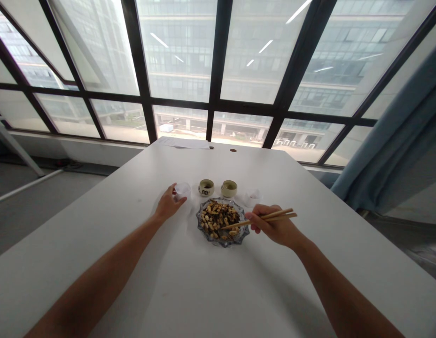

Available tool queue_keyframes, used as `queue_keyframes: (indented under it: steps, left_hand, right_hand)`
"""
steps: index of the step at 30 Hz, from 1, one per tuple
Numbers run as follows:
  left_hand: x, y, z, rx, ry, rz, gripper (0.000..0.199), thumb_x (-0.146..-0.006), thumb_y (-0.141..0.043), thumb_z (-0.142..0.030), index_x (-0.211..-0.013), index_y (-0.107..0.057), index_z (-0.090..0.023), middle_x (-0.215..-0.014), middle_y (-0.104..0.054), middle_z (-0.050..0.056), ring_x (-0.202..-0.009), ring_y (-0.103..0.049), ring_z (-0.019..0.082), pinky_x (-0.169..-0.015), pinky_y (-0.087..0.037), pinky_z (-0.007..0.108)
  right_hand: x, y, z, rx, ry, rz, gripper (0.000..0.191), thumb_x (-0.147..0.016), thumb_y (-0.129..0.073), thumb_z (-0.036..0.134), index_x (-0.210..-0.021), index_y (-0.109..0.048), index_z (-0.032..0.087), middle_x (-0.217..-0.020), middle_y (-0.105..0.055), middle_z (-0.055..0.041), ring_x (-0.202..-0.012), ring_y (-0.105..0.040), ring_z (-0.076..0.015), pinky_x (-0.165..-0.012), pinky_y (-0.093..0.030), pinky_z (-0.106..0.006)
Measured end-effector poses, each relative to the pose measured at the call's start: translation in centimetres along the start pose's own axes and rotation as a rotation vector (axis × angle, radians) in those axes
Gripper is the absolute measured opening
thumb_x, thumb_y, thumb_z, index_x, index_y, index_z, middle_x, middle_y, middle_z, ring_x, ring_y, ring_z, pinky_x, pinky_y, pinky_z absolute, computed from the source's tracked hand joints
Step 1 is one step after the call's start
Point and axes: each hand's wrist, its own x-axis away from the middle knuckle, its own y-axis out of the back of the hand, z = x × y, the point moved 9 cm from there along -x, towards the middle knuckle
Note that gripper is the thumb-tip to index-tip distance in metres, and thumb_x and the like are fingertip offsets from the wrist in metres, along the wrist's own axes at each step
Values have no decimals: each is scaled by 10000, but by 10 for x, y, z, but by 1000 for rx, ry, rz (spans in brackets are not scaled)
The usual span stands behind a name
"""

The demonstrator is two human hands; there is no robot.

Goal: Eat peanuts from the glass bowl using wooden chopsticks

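A scalloped glass bowl (225,242) holds a mix of pale nut-like pieces and dark bits (218,217). My right hand (269,225) is closed round a pair of wooden chopsticks (276,215), their tips down among the pieces at the bowl's right side. Left of the bowl, my left hand (169,203) curls its thumb and fingers around a small clear plastic cup (183,190), which stands on the table. Two small greenish ceramic cups, a left one with dark lettering (206,188) and a right one (229,188), sit just behind the bowl.
Another clear plastic cup (252,197) stands right of the ceramic cups, beyond my right hand. Sheets of paper (184,142) lie at the white table's (204,291) far edge, near two round holes. Large windows rise behind, with a blue curtain (390,126) on the right.
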Motion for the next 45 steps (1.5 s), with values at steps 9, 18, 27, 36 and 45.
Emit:
queue_keyframes:
  steps: [9,18,27,36,45]
  left_hand:
    - [0,0,-2,-16,-8,-13,737,-745,-721,-385,-1377,-452,-118,-1130,-670,157,-1008,-663,268,-897,-525,409]
    - [-1,-6,-4,27,-77,39,787,-720,-742,-410,-1391,-439,-130,-1122,-664,140,-1001,-652,250,-899,-520,405]
    - [5,1,-25,62,-278,-1,603,-688,-744,-241,-1244,-522,-171,-1216,-594,112,-1130,-566,256,-967,-493,421]
    - [11,3,-43,-59,-442,-9,536,-744,-694,-190,-1250,-514,-201,-1251,-578,111,-1203,-519,271,-1053,-432,474]
    - [13,5,-46,-55,-460,-21,507,-760,-686,-205,-1240,-524,-203,-1244,-582,103,-1195,-522,264,-1055,-437,449]
  right_hand:
    - [-4,18,-93,-530,-233,-443,519,-728,-694,674,-612,-560,186,-470,-620,-25,-373,-542,-129,-368,-442,-246]
    - [32,-7,-146,-824,-343,-703,534,-659,-728,708,-666,-516,218,-473,-584,12,-364,-540,-128,-335,-466,-252]
    - [36,-12,-135,-865,-353,-764,528,-626,-771,680,-674,-543,206,-490,-612,5,-384,-550,-121,-354,-469,-241]
    - [47,-4,-97,-473,-184,-763,434,-841,-616,615,-697,-546,212,-574,-688,-41,-464,-637,-178,-467,-533,-301]
    - [52,-10,-45,60,92,-583,323,-907,-564,498,-719,-632,244,-642,-714,-45,-593,-687,-207,-589,-540,-319]
